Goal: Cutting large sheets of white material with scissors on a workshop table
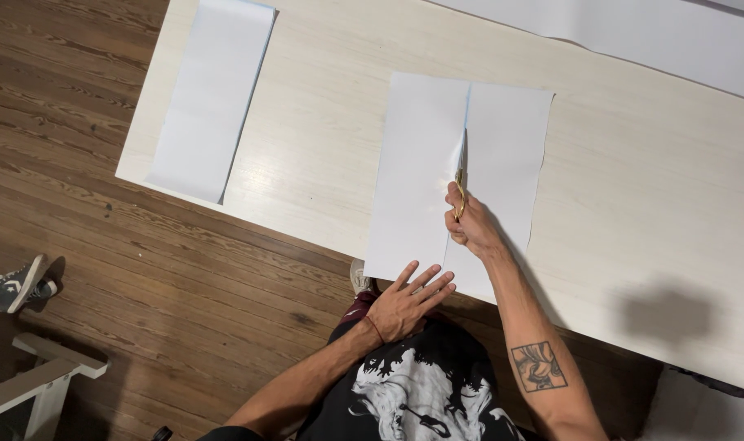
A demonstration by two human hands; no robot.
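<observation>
From the head camera, your right hand (pixel 470 224) is closed around the gold handles of a pair of scissors (pixel 461 175), the blades pointing away from you up the middle of a white sheet of paper (pixel 417 171). That sheet lies on the pale worktop (pixel 323 155) with its long axis running away from you, and its near edge hangs just over the worktop's front edge. The cut already runs from the near edge to about the scissors' tips; the uncut stretch lies straight ahead of the blades, toward the far edge. Your left hand (pixel 404 306) has its fingers spread and flat, fingertips touching the near edge of the sheet's left half, holding nothing. The right hand is the nearer one to the uncut paper. A narrower white strip (pixel 212 98) lies well apart on the left of the worktop, and a larger white sheet (pixel 633 33) crosses the far right corner. No container is in view.
</observation>
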